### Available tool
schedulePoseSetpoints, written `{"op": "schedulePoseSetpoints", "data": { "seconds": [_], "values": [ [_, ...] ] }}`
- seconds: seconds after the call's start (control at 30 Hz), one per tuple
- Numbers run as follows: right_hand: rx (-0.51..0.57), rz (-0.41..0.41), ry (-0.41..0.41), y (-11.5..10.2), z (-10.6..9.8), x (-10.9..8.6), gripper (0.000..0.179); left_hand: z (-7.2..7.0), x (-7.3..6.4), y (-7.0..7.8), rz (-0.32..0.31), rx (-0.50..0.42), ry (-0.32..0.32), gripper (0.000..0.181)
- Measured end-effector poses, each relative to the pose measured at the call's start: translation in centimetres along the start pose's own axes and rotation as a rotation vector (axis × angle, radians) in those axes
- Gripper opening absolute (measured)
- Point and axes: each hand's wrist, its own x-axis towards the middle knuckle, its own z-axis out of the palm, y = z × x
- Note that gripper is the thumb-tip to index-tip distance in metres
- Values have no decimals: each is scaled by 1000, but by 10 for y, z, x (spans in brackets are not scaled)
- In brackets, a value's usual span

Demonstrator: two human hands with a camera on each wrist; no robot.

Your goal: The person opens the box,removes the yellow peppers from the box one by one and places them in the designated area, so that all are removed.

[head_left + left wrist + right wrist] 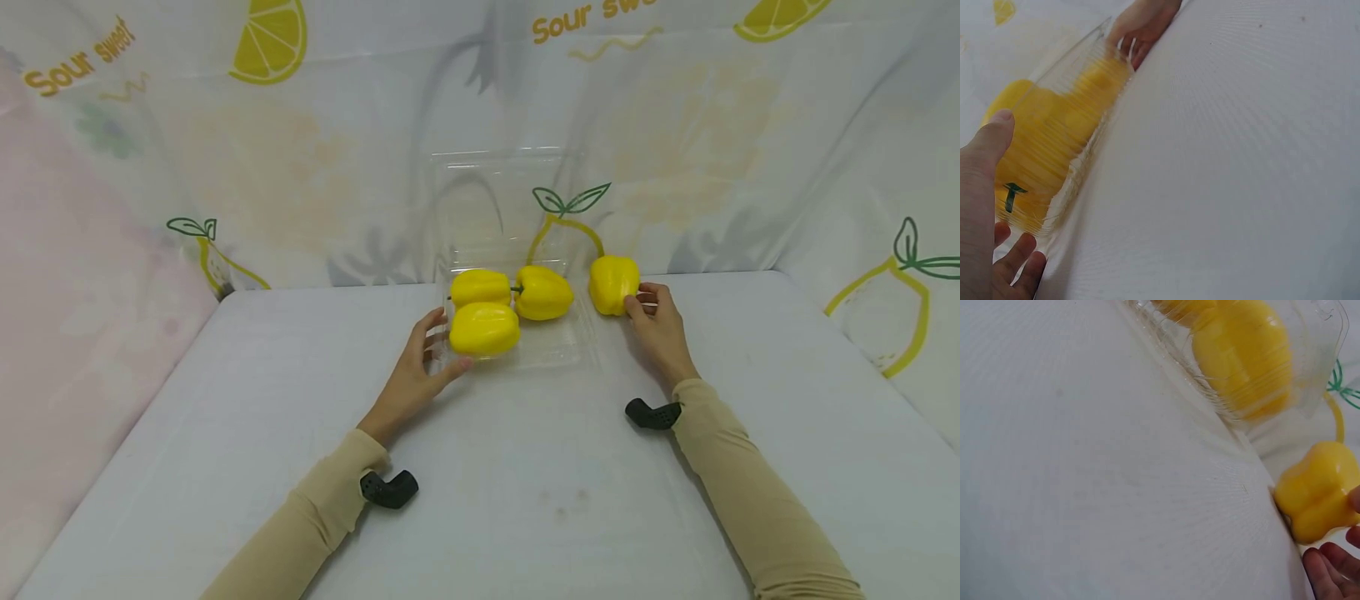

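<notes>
A clear plastic clamshell box [551,357] stands with its lid [480,196] raised at the back. Inside lie a front bell pepper [484,330], a back-left one [480,287] and a right one [544,293], all yellow. My left hand [416,371] holds the box at its front left corner, thumb [999,132] on the rim and fingers along the side. To the right of the box is another yellow bell pepper [613,285]. My right hand [662,327] grips its right side, the thumb in front; the far fingers are partly hidden.
A white cloth covers the table [495,500]. Close behind the box hangs a printed curtain [360,167] with lemon drawings. Each sleeved wrist carries a black camera, the left one [390,490] and the right one [652,414].
</notes>
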Motion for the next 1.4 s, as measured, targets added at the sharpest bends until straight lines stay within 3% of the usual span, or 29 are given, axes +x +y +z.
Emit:
{"op": "schedulePoseSetpoints", "data": {
  "seconds": [0.2,0.43,0.57,0.93,1.2,1.27,1.4],
  "values": [
    [-2,-19,1,1,0,1,53,0,1,-2,1,4,0,79],
    [0,-10,15,0,0,1,52,6,13,-36,11,-4,15,82],
    [-3,-9,23,-1,0,1,51,6,14,-41,27,2,25,82],
    [39,-31,79,-6,0,-2,45,6,12,-36,30,3,21,82],
    [92,-146,184,-7,1,0,37,0,0,-2,16,-7,1,80],
    [105,-190,212,-8,1,2,34,0,0,-1,15,-4,1,80],
    [127,-265,243,-13,1,1,31,3,6,-18,18,-1,8,81]
  ]
}}
